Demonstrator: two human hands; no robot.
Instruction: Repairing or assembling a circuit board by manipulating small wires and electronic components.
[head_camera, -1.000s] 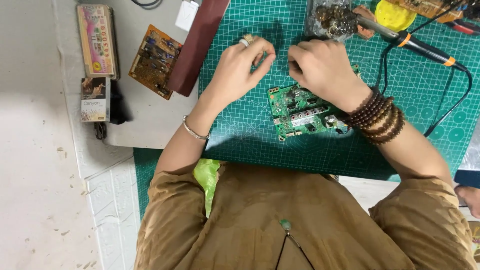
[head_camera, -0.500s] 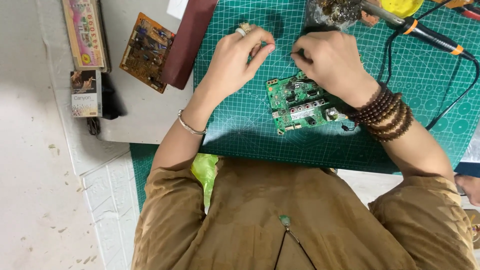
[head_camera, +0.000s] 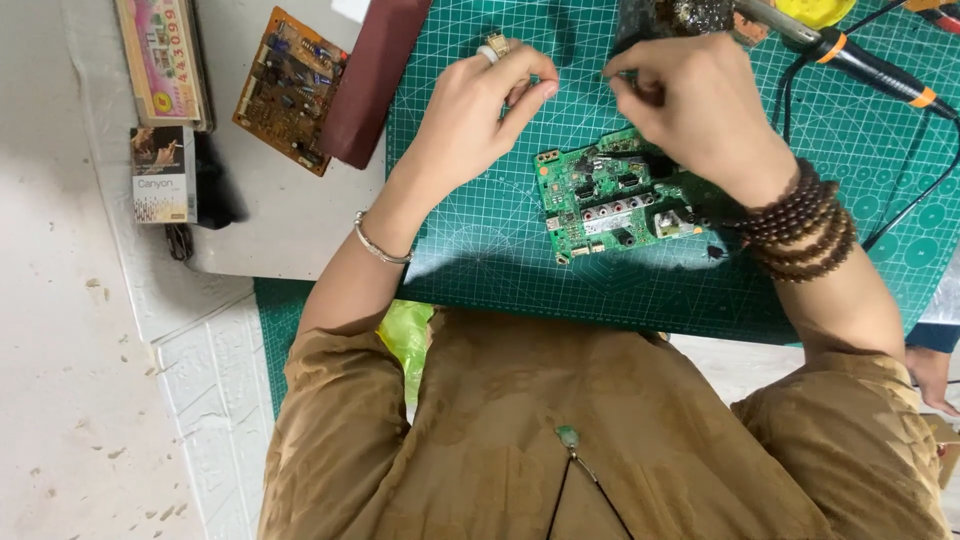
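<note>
While the green cutting mat (head_camera: 480, 250) stretched under both hands, the green circuit board (head_camera: 610, 205) lay flat just below the fingertips. Left hand (head_camera: 480, 110) hovered beside it, fingers curled loosely, grasping nothing visible. Right hand (head_camera: 690, 100) pinched thumb to forefinger; what it gripped, I couldn't tell. Beyond its knuckles lay the soldering iron (head_camera: 860, 62).

Soldering iron (head_camera: 850, 60) tip and yellow object (head_camera: 815, 10) cut off at top edge

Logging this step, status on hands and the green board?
Left hand and right hand raised above the mat, fingertips pinched, contents unclear. Green circuit board flat on cutting mat, untouched. Soldering iron lies beyond.
</note>
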